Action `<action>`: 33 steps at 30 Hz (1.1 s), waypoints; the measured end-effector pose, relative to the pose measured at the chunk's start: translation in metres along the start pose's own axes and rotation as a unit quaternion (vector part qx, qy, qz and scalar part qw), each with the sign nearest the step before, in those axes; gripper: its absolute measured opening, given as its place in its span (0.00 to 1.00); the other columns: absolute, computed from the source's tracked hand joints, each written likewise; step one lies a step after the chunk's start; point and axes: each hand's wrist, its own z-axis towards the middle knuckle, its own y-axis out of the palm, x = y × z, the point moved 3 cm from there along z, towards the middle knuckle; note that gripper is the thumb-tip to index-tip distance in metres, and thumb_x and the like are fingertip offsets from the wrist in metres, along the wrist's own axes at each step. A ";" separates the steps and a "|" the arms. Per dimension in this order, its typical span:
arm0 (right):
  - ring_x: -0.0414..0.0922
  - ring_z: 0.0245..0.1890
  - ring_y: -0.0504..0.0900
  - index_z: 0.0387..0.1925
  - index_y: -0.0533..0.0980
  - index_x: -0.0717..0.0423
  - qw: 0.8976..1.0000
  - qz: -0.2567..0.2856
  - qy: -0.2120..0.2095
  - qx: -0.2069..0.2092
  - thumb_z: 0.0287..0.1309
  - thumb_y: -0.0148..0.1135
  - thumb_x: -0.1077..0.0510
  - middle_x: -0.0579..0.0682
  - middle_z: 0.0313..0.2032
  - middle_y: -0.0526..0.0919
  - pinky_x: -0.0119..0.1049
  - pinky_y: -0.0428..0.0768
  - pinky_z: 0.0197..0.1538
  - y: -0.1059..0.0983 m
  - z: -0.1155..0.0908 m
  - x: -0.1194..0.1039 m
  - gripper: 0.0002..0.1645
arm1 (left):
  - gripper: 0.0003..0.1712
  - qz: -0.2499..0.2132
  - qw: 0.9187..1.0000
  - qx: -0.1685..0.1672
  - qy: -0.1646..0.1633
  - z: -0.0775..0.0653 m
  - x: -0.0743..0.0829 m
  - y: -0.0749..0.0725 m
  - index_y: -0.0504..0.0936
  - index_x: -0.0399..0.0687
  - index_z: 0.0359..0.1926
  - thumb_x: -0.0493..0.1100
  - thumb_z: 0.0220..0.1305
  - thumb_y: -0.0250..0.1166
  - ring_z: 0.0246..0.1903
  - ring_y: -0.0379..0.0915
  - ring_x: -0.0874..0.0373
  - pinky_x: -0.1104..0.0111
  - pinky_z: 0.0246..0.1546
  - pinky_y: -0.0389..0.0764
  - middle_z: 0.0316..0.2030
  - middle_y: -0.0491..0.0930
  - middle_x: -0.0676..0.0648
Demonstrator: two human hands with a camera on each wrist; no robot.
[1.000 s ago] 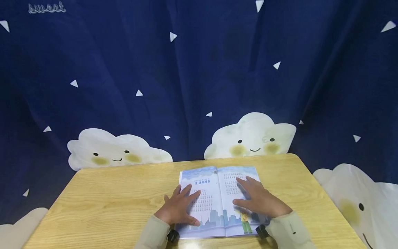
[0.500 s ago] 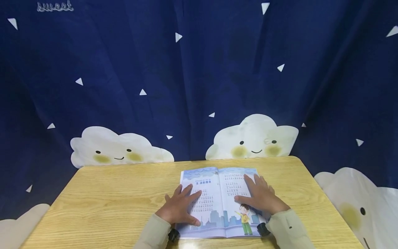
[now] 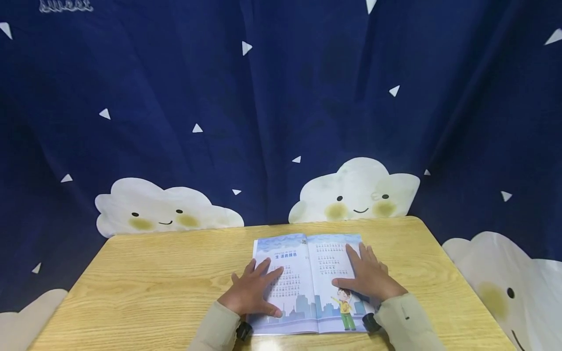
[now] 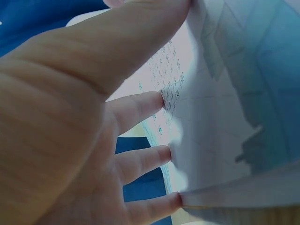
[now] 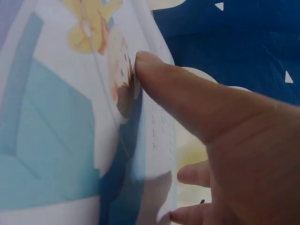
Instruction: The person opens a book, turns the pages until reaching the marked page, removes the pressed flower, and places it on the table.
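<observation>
An open book [image 3: 313,292] lies flat, its pages printed with text, blue city buildings and a cartoon child in a yellow top. My left hand [image 3: 254,291] rests spread on the left page, thumb toward the lower middle. In the left wrist view its fingertips [image 4: 159,101] touch the paper. My right hand [image 3: 369,273] lies over the outer part of the right page, fingers straight and pointing away. The right wrist view shows the thumb [image 5: 150,63] on the page beside the printed child's head. Parts of both outer page edges are hidden under the hands.
The book lies on a light wooden table [image 3: 153,282] near its front edge. Behind the table hangs a dark blue curtain [image 3: 263,112] with white triangles and smiling clouds. Each wrist wears a dark band below a pale sleeve [image 3: 408,321].
My right hand has shifted outward to the right page's outer side and settled there, uncovering the printed child. The left hand stays in place. The head view sways slightly.
</observation>
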 end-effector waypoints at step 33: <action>0.65 0.72 0.45 0.73 0.53 0.64 1.000 0.004 0.020 0.016 0.33 0.70 0.24 0.68 0.71 0.51 0.75 0.28 0.59 0.002 0.005 0.001 0.75 | 0.59 0.017 1.000 -0.007 -0.012 0.003 -0.002 0.001 0.65 0.62 0.71 0.70 0.34 0.75 0.69 0.43 0.30 0.21 0.49 0.49 0.72 0.55 0.41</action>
